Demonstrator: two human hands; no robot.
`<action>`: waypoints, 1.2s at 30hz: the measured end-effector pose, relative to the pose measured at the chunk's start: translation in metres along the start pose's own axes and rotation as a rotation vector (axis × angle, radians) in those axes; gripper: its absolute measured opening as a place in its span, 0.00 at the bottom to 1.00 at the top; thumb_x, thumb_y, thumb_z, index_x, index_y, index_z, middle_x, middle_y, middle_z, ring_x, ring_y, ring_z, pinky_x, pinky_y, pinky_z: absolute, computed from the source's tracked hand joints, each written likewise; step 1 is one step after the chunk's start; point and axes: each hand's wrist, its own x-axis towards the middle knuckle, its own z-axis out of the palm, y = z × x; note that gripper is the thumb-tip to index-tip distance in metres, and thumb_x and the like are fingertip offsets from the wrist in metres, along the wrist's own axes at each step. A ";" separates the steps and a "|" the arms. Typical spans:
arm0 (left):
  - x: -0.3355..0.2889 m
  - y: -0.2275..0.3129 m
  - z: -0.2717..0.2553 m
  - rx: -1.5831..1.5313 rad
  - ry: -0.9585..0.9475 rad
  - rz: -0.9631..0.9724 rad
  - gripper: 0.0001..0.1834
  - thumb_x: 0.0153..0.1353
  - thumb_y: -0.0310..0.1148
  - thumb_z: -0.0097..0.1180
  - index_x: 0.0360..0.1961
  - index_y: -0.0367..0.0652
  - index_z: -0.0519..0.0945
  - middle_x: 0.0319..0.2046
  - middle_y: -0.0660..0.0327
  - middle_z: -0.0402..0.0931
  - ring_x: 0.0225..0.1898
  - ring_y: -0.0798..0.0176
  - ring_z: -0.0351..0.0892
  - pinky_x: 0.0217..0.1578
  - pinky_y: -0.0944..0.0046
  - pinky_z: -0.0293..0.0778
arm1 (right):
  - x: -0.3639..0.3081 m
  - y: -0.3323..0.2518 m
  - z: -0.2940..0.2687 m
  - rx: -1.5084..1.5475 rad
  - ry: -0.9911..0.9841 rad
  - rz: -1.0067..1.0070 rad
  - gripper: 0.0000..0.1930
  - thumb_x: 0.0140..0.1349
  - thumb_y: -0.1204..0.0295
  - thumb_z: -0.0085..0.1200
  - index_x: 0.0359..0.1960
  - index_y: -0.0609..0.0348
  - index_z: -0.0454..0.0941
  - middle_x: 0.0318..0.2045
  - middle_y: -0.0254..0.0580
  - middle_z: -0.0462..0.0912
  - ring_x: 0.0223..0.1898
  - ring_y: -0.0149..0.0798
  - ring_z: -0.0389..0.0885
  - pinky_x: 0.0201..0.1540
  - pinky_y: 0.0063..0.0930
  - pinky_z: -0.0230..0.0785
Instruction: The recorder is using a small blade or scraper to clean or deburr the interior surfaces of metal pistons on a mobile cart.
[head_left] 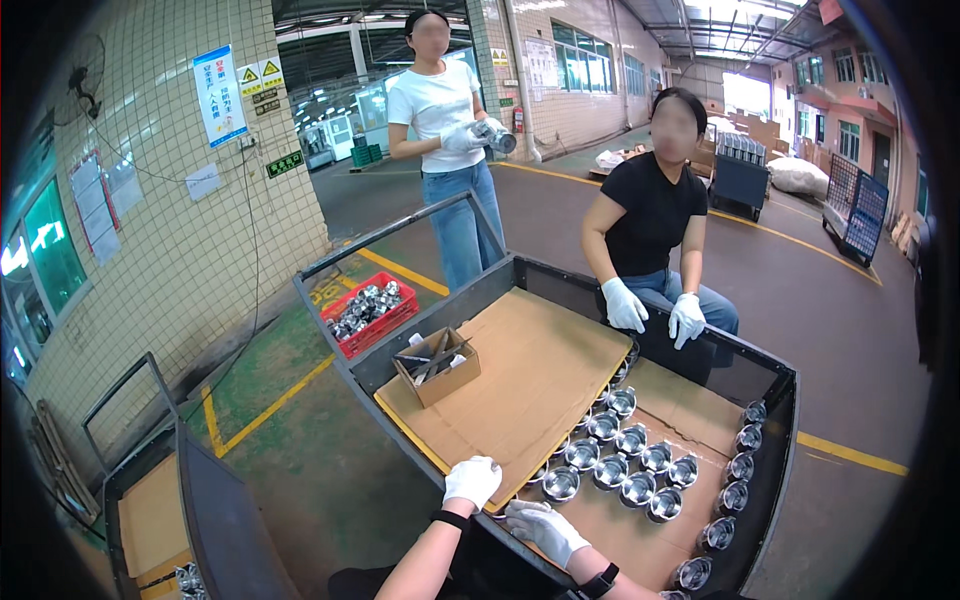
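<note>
My left hand [473, 483], in a white glove, is closed over the near edge of a cardboard-topped board [530, 365]. Whatever its fingers hold, if anything, is hidden. Beside the board's near corner, my right hand [547, 531], also gloved, lies low with its fingers stretched out and holds nothing that I can see. Just beyond it stand rows of shiny metal pistons [637, 488] on a cardboard sheet [630, 545] in a dark metal cart [783, 440]. The board covers part of these rows. Another line of pistons [733, 498] runs along the cart's right side.
On the board sits a small cardboard box [440, 372] with dark strips inside. A red crate [375, 318] of metal parts is beyond the cart. One person [655, 205] sits at its far side; another [440, 130] stands holding a metal part. A second cart [215, 510] is at left.
</note>
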 end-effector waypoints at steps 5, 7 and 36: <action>0.004 -0.004 0.004 0.002 -0.004 0.006 0.20 0.62 0.46 0.42 0.44 0.47 0.81 0.46 0.52 0.79 0.46 0.47 0.79 0.49 0.52 0.73 | 0.001 0.002 0.000 0.025 0.000 0.007 0.19 0.66 0.70 0.49 0.57 0.64 0.69 0.53 0.45 0.76 0.52 0.41 0.76 0.53 0.33 0.68; 0.003 -0.005 0.007 0.001 0.001 0.004 0.20 0.62 0.46 0.42 0.44 0.47 0.81 0.46 0.52 0.79 0.46 0.47 0.79 0.49 0.52 0.73 | 0.000 0.004 -0.003 0.030 -0.010 0.013 0.19 0.66 0.70 0.48 0.58 0.64 0.68 0.53 0.45 0.76 0.53 0.41 0.75 0.54 0.34 0.67; -0.003 -0.002 0.001 -0.028 0.125 0.072 0.17 0.61 0.44 0.47 0.36 0.46 0.83 0.38 0.51 0.81 0.40 0.47 0.81 0.44 0.51 0.76 | -0.002 -0.001 0.003 0.017 0.055 0.025 0.20 0.66 0.71 0.49 0.59 0.63 0.68 0.53 0.44 0.77 0.50 0.38 0.77 0.50 0.29 0.69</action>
